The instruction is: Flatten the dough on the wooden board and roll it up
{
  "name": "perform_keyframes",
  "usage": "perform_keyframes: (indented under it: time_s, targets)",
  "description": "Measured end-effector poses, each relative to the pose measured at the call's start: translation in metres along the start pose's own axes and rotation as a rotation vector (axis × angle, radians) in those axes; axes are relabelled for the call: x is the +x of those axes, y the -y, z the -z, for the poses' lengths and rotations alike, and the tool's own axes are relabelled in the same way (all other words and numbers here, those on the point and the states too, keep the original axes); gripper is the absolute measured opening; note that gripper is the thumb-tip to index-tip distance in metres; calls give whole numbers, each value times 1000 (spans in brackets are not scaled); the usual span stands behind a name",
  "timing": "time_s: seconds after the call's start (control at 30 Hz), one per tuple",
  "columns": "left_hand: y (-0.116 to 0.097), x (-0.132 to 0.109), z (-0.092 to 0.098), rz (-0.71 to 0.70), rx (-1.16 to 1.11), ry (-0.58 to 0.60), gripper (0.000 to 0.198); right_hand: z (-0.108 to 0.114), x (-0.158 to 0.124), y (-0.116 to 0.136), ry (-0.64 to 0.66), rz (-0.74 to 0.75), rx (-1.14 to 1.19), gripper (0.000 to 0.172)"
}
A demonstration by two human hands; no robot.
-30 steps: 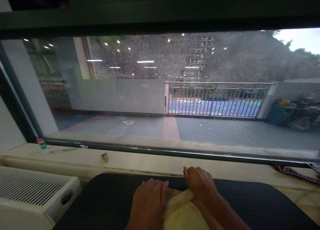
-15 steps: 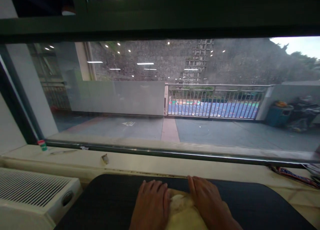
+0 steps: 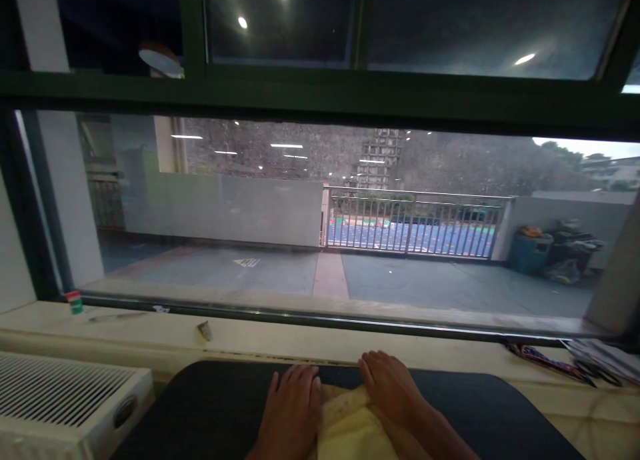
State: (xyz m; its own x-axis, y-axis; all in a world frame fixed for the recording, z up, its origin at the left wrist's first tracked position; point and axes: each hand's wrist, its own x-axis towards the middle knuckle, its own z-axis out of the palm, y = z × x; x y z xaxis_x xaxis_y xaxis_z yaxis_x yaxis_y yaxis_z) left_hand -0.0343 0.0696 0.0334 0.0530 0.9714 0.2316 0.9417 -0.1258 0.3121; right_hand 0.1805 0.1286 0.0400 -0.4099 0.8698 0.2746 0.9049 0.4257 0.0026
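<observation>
My left hand [image 3: 296,407] lies palm down on a dark tabletop [image 3: 225,393], its fingers stretched toward the window. Across from it my right hand [image 3: 390,383] is also palm down, fingers straight and close together near the table's far edge. Between the two is a soft yellow, cloth-like piece [image 3: 350,427] with a tan edge showing at its far end. Both hands touch its sides; what lies under the palms is hidden. The near end of the piece runs out of the bottom of the view.
Beyond the table runs a pale windowsill [image 3: 280,340]. On it are a small red-and-green container [image 3: 75,302], a crumpled scrap [image 3: 205,331], a patterned strap [image 3: 545,363], scissors [image 3: 600,372] and papers [image 3: 607,357]. A white slatted radiator [image 3: 75,397] stands at left.
The view has tilted up, showing more of the upper window. My right hand is turned a little more to the left, and the yellow piece looks more folded between the hands.
</observation>
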Motion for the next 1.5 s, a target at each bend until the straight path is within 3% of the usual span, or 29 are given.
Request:
perform_keyframes:
  time_s: [0.13,0.27,0.43,0.6,0.73,0.83,0.93,1.03,1.2,1.33,1.5]
  targets:
    - [10,14,2,59,1,-57,41,-1,25,3,39,-3,-53,44]
    - [13,17,12,51,-30,-88,41,18,44,13,9,-9,-79,48]
    - [7,4,17,-12,-95,-54,46,36,28,16,-43,-21,-66,63]
    - [1,3,11,-64,-128,-5,41,10,-2,6,14,-51,-39,51]
    - [9,13,11,4,-133,-12,40,-9,11,3,50,-38,-18,45]
    - [17,22,12,89,-122,-25,38,-12,30,5,65,-22,-16,38]
    - [20,27,14,129,-127,-21,36,-4,43,9,49,-13,-20,39]
    - [19,25,18,140,-134,-23,36,13,46,15,5,-19,-28,52]
    - [12,11,22,76,-137,-48,38,30,19,19,-63,-25,-16,66]
    - [8,10,17,32,-123,-53,37,10,-4,14,-51,-9,21,54]
    - [16,21,12,86,-94,-75,34,-17,9,10,-41,-54,15,55]
